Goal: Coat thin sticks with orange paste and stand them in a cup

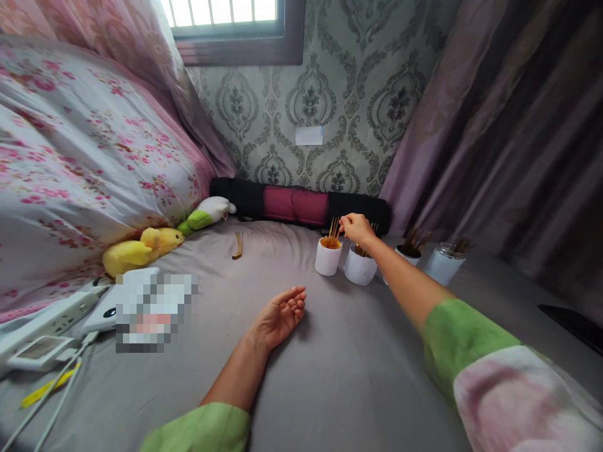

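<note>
My right hand (357, 228) is pinched closed above two white-wrapped cups, its fingertips right beside thin brown sticks (334, 227). Whatever the fingertips hold is too small to make out. Those sticks stand in the left white cup (328, 258), which has an orange-yellow inside. Under the hand is a wider white-wrapped jar (360, 267), also with brown sticks, partly hidden by the hand and wrist. Palm up on the grey sheet, my left hand (282, 317) rests with loosely curled fingers and nothing in it.
Two more jars with sticks, one dark-mouthed (407, 252) and one of clear glass (445, 263), stand behind my right forearm. A small bent brown item (238, 246) lies on the sheet (211, 376). Leftward are a yellow plush toy (141, 251), a power strip (56, 320) and cables.
</note>
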The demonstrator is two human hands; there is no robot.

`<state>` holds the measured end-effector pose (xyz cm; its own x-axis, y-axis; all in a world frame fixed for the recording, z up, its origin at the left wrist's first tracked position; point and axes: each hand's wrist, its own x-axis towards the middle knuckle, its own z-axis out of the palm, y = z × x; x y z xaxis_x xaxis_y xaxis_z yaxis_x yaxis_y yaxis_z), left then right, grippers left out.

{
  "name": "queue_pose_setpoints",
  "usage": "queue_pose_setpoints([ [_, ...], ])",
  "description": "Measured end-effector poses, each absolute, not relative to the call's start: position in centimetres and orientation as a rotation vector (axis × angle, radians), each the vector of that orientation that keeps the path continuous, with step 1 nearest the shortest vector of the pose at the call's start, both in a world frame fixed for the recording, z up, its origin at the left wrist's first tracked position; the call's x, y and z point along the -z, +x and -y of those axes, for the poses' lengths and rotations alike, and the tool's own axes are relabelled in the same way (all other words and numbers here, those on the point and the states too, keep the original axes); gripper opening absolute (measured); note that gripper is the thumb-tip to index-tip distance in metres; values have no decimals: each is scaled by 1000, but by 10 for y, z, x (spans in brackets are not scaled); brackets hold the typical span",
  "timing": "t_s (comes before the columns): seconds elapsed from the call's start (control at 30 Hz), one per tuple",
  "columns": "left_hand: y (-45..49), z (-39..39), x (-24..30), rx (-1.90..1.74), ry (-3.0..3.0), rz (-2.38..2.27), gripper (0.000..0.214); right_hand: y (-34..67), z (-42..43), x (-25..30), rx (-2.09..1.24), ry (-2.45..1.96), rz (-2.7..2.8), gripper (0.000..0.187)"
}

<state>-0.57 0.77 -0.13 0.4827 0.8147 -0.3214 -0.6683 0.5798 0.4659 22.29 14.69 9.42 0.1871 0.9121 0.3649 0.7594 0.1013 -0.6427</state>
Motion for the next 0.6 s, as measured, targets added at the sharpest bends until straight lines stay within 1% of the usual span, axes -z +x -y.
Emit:
queue_pose_setpoints([
  [0.33, -5, -8, 1, -919, 295, -546, 12, 219, -148, -94, -262, -1735, 1546, 22],
  [0.6, -5, -7, 0, -923, 296, -555, 12, 217, -147, -92, -343, -1735, 1523, 23],
])
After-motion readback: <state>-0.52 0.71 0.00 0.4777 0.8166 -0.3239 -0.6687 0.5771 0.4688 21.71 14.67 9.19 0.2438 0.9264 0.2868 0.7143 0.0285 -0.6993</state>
